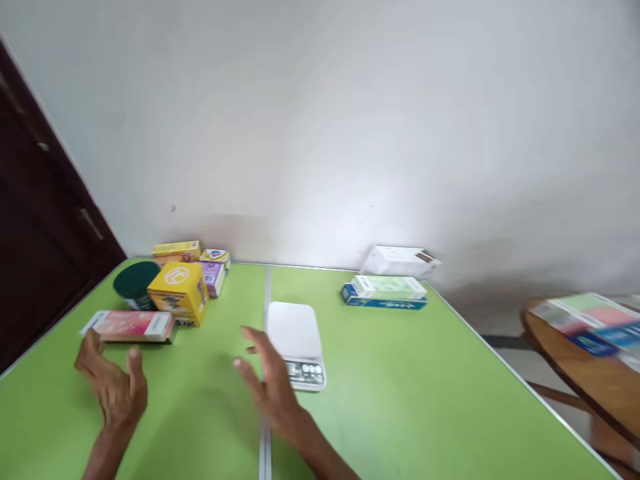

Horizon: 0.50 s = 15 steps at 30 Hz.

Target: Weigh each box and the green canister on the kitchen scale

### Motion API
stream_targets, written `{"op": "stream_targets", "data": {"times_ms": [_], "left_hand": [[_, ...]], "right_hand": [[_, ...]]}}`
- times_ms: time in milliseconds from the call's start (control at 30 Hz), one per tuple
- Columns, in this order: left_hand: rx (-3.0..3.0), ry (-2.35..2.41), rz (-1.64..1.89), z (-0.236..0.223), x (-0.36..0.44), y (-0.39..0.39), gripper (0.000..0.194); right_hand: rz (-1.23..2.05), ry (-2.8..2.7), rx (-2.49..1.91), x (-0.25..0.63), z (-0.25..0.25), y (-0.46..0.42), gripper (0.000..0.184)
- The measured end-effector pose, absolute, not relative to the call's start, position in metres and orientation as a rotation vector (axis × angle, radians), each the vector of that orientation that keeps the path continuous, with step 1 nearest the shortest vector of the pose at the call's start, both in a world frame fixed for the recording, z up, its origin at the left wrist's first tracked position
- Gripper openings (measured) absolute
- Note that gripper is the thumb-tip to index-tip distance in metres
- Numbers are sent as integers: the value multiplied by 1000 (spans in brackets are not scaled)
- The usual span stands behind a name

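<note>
Both of my hands hover over the green table [400,400], holding nothing. My left hand [113,383] has its fingers spread and sits just in front of a flat pink box [131,325]. My right hand [270,387] is open too, fingers stretched forward, right beside the near end of a white digital scale [296,340]. Behind the pink box stand a yellow box [179,291], a dark green round tin [136,283], and a few smaller boxes [213,270].
Stacked green and blue flat boxes [384,292] lie at the far right, with a white box [400,261] behind them against the wall. A brown round table [590,360] with packets stands to the right. A dark door [35,240] is on the left.
</note>
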<state>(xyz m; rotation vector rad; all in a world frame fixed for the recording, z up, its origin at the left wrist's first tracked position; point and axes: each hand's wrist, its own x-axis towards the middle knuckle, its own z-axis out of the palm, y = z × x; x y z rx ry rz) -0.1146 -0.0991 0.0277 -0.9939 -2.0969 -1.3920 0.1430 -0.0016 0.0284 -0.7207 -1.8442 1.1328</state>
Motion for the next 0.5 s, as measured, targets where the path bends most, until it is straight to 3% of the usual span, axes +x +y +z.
{"op": "stream_targets", "data": {"times_ms": [100,233,333,500], "left_hand": [[-1465,-2040,-1422,27,-33,-82,84],[-1982,-2094,-1661,32,65,-33,74],[-2342,-2257,-1688,47,120,20,76],[-2699,-2576,-1441,63,201,122,95]], "right_hand": [[735,-1501,-1060,241,18,58,47],[271,-1094,-1422,366,6,152,77],[275,-973,-1600,428,7,209,89],[414,-1009,-1638,458,16,263,83]]}}
